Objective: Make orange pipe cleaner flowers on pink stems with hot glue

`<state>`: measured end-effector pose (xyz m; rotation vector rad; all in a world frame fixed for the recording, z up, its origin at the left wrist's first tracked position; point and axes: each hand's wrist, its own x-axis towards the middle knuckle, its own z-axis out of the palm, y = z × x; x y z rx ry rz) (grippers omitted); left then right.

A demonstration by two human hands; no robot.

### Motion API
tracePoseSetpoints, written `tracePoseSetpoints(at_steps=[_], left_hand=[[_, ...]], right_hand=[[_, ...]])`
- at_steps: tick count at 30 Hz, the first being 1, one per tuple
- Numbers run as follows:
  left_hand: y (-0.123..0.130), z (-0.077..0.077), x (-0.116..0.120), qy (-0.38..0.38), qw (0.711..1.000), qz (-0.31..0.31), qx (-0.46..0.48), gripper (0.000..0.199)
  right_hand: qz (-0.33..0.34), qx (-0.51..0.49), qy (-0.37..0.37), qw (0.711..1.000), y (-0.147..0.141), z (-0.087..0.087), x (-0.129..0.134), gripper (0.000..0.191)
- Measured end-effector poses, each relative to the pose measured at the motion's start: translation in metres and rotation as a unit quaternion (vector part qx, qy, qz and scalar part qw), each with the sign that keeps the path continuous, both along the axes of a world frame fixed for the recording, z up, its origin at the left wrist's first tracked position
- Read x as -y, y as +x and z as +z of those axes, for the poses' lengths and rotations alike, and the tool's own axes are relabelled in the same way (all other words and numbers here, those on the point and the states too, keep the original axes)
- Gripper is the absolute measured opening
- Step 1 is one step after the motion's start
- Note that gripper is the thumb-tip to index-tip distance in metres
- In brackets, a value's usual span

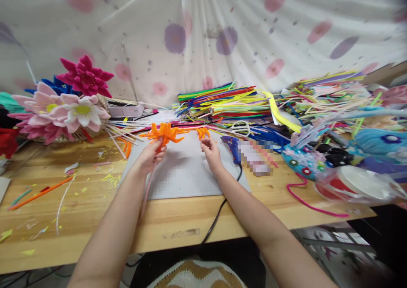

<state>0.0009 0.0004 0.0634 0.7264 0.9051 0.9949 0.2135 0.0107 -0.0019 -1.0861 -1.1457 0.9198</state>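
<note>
My left hand (151, 155) is closed around the stem of an orange pipe-cleaner flower (165, 133), its curved petals spreading above the fingers. A thin pale pink stem (146, 190) hangs below that hand. At the right, the curled fingers of my right hand (210, 152) pinch a smaller orange pipe-cleaner petal piece (202, 132); the fingers partly hide it. Both hands are over a grey cutting mat (187, 182). A blue glue gun (233, 148) lies just right of my right hand, its black cord running under my forearm.
Finished fuzzy flowers (79, 110) stand at the left. Bundles of coloured pipe cleaners (235, 103) line the back, with scissors (241, 128) before them. Scraps and an orange pipe cleaner (41, 193) lie left. A plastic-wrapped roll (359, 184) sits near the right edge.
</note>
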Motion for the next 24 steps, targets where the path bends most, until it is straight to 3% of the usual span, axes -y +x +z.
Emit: tracePoseSetpoints(at_steps=[3,7,9,11,14,17,24], left_hand=[[-0.009,0.015,-0.005,0.161,0.965,-0.026,-0.203,0.020],[-0.023,0.022,-0.007,0.338,0.842,-0.088,-0.412,0.024],[-0.029,0.022,-0.006,0.381,0.785,-0.099,-0.478,0.028],[-0.032,0.022,-0.003,0.402,0.752,-0.108,-0.511,0.032],[-0.034,0.020,0.004,0.419,0.735,-0.119,-0.520,0.035],[-0.035,0.016,0.009,0.423,0.743,-0.118,-0.505,0.036],[-0.035,0.004,0.005,0.421,0.775,-0.105,-0.459,0.037]], right_hand=[[0.058,0.003,0.022,0.998,0.005,0.024,-0.002,0.021],[0.122,0.039,0.081,0.988,0.006,0.059,0.002,0.021],[0.138,0.093,0.118,0.979,0.002,0.071,0.006,0.019],[0.139,0.160,0.157,0.965,-0.003,0.078,0.011,0.015],[0.124,0.229,0.215,0.941,-0.014,0.080,0.021,0.011],[0.097,0.245,0.245,0.933,-0.025,0.076,0.031,0.018],[0.121,0.291,0.205,0.926,-0.044,0.068,0.034,0.024]])
